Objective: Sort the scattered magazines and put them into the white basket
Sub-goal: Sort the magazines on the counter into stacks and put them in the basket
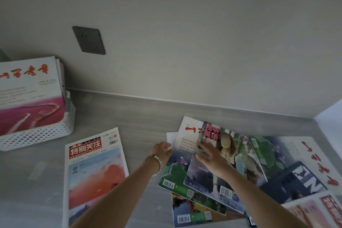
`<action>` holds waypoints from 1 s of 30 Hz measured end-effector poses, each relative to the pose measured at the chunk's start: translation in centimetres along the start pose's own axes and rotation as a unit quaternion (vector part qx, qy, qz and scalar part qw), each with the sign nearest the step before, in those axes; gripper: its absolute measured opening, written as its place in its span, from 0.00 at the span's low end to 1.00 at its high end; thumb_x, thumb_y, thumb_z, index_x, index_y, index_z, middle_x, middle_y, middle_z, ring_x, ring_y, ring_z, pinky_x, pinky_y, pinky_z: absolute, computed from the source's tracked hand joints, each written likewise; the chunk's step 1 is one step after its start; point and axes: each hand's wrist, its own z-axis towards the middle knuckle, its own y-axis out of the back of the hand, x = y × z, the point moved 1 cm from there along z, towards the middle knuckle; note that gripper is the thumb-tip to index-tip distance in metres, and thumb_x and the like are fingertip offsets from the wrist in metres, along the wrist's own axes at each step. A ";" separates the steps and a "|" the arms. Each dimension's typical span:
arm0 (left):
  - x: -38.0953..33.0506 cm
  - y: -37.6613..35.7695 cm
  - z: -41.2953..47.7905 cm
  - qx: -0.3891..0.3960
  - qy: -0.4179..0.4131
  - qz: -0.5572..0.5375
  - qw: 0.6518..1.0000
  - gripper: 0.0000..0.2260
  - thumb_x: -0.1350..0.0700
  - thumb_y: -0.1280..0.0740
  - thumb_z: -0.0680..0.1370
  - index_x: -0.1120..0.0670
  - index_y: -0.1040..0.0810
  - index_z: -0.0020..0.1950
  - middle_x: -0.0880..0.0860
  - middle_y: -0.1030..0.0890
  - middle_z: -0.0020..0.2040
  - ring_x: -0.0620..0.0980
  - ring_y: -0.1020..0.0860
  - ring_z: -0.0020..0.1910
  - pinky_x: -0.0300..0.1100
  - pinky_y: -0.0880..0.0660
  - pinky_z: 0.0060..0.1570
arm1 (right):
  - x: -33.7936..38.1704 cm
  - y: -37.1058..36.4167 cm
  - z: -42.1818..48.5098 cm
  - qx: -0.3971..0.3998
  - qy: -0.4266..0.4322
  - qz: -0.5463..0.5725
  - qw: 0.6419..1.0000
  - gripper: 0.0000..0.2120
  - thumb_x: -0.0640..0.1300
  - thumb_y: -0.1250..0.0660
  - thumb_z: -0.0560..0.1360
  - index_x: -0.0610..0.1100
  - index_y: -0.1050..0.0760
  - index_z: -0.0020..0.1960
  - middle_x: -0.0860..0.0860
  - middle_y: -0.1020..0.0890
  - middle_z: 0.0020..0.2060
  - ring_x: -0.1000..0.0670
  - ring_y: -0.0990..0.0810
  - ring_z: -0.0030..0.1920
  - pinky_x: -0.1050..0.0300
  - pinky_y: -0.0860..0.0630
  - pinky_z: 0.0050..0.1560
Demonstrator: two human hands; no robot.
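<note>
A white perforated basket [39, 135] stands at the far left with several magazines upright in it, the front one white and pink [29, 96]. A red-titled magazine [92, 168] lies alone on the grey table. To its right a heap of magazines overlaps. My left hand [162, 151], with a bead bracelet on its wrist, pinches the left edge of a white and green magazine [182, 146] in that heap. My right hand [211, 157] lies flat, fingers spread, on the magazine with a pink title and a standing figure [238, 155] on top.
More magazines spread toward the right edge, one white with red script [314, 155] and one pink [318, 211] at the bottom right. A dark wall socket [88, 40] sits above the table. The wall runs along the back, with a corner at right.
</note>
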 end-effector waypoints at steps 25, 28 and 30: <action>-2.2 7.6 -2.4 -0.044 -0.128 -0.245 0.960 0.12 0.66 0.42 0.78 0.67 0.27 0.61 0.57 0.24 0.51 0.50 0.24 0.42 0.26 0.25 0.33 | 2.2 -0.2 0.0 -0.062 0.023 -0.043 0.997 0.23 0.54 0.49 0.81 0.51 0.41 0.74 0.50 0.43 0.76 0.50 0.47 0.76 0.47 0.47 0.75; -1.2 11.8 -3.1 -0.067 -0.135 -0.279 0.948 0.13 0.66 0.42 0.78 0.66 0.28 0.62 0.57 0.24 0.50 0.46 0.24 0.40 0.26 0.25 0.33 | 5.7 -1.1 0.5 -0.080 0.039 0.053 0.995 0.22 0.53 0.44 0.79 0.51 0.38 0.72 0.50 0.38 0.74 0.46 0.39 0.73 0.50 0.40 0.72; -0.1 14.7 -3.6 -0.095 -0.130 -0.307 0.938 0.14 0.66 0.41 0.78 0.65 0.28 0.63 0.57 0.24 0.51 0.49 0.24 0.41 0.27 0.24 0.33 | 8.8 -2.0 1.0 -0.066 0.039 0.161 0.984 0.22 0.51 0.42 0.79 0.52 0.39 0.72 0.51 0.36 0.73 0.45 0.35 0.71 0.54 0.36 0.68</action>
